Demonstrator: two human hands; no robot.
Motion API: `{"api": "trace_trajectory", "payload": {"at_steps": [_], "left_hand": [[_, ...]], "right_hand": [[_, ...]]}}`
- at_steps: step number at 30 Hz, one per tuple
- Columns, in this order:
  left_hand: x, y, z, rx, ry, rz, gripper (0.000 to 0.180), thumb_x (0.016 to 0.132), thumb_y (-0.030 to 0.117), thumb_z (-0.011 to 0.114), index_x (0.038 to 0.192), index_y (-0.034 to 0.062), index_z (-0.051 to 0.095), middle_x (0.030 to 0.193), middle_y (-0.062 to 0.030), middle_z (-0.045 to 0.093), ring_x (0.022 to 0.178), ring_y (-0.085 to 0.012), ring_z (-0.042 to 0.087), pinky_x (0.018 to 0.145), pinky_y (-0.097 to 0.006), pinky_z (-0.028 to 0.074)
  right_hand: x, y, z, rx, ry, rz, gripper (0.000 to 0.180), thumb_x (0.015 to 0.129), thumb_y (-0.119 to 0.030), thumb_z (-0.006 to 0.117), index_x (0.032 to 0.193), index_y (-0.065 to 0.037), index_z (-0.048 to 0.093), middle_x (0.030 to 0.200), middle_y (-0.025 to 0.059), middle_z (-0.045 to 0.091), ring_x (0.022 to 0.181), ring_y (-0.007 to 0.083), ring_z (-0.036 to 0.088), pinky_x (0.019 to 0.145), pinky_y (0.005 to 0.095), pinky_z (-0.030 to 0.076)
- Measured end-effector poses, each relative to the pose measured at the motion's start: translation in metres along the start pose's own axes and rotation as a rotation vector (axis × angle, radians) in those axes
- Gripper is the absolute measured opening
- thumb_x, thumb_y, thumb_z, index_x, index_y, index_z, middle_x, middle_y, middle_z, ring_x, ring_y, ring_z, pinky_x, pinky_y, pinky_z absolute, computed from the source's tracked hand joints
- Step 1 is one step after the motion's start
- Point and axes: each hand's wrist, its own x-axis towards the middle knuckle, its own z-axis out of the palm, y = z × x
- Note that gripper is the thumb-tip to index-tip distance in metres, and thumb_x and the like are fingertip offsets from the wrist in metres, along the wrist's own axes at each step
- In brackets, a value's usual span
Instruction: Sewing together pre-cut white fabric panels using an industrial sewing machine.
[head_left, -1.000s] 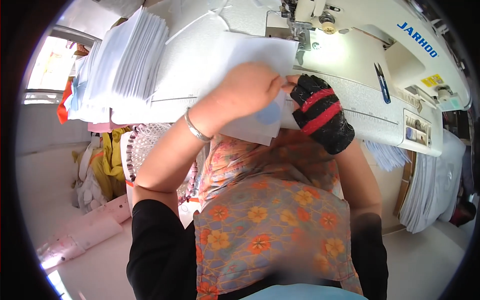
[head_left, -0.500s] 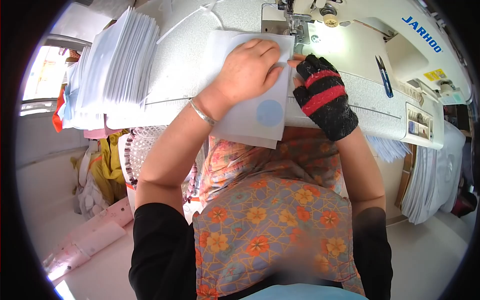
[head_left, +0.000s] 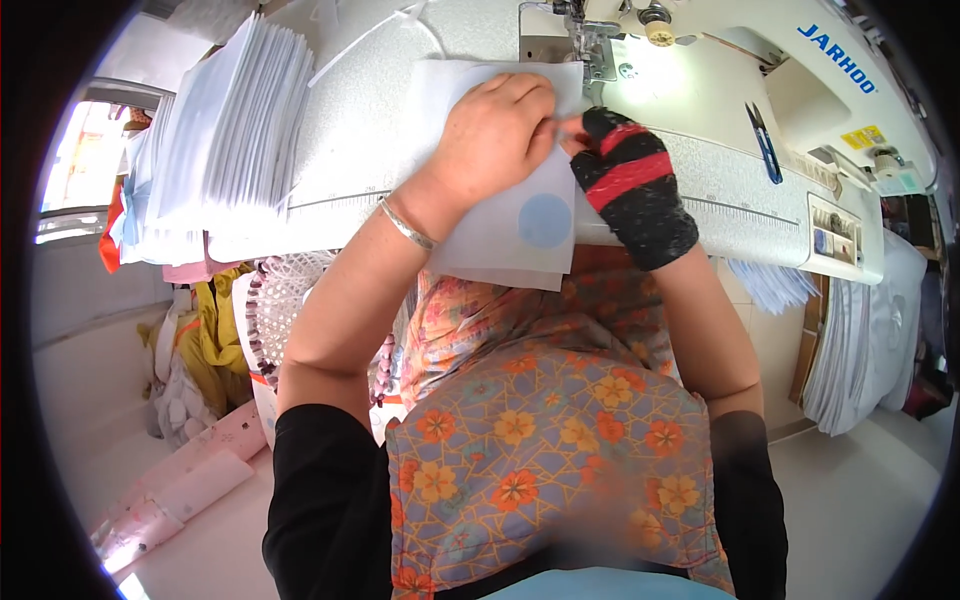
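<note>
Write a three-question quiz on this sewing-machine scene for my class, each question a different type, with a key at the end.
1. True or false: the right hand wears a black glove with red bands.
2. Multiple choice: what shape is the blue mark on the white piece? (a) square (b) circle (c) star
3. Fill the gap: the person wears a bracelet on the ____ arm.

Key: 1. True. 2. (b). 3. Left.
</note>
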Motion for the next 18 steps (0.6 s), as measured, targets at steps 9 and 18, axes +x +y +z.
{"api": "trace_trajectory", "payload": {"at_steps": [9,18], "left_hand": [[0.024,-0.029,0.007,-0.044,-0.027,-0.138,0.034,0.091,0.017,0.06,0.124,0.005,0.06,0.111,-0.0169,0.067,0.102,-0.0346,0.063,0.086,-0.04,0.052],[0.03,-0.032,0.014,-0.222,-0.082,-0.343,0.019,0.09,0.022,0.061,0.101,0.0068,0.066,0.091,-0.0154,0.069,0.089,-0.0354,0.065,0.081,-0.044,0.051]], "right_hand": [[-0.001,-0.004,-0.002,-0.02,-0.024,-0.042,0.007,0.084,-0.013,0.064,0.089,-0.009,0.064,0.088,0.0125,0.067,0.084,0.0363,0.063,0.073,0.0468,0.051],[-0.005,-0.009,-0.002,-0.111,0.027,-0.108,0.013,0.082,-0.009,0.067,0.094,-0.012,0.069,0.087,0.0136,0.066,0.082,0.0354,0.063,0.072,0.0433,0.051]]}}
